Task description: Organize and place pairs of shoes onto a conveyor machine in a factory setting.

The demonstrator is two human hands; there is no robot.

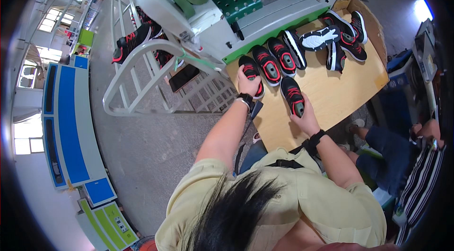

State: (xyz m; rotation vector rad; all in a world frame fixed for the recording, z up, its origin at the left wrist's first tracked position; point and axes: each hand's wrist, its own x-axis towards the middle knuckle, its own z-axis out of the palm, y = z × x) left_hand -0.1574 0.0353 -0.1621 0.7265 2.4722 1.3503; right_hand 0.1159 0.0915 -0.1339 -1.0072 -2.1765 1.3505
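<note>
Black sneakers with red laces and white soles stand on a wooden table. My left hand (248, 83) is closed round the heel end of the leftmost sneaker (249, 67), at the table's left edge. Closer to me, my right hand (306, 117) grips the heel of another sneaker (291, 91), its toe pointing away from me. Between and beyond my hands, a black sneaker (266, 64) and its neighbour (282, 55) stand side by side. One more sneaker (295, 48) leans on its side at the end of that row.
Farther right lie several sneakers, one sole up (320, 38), against a cardboard wall (373, 33). A machine with a green perforated belt (236, 2) borders the table (331, 95). At left a white rack (137, 61) carries sneakers and a phone (184, 78). Another person (392, 156) is at right.
</note>
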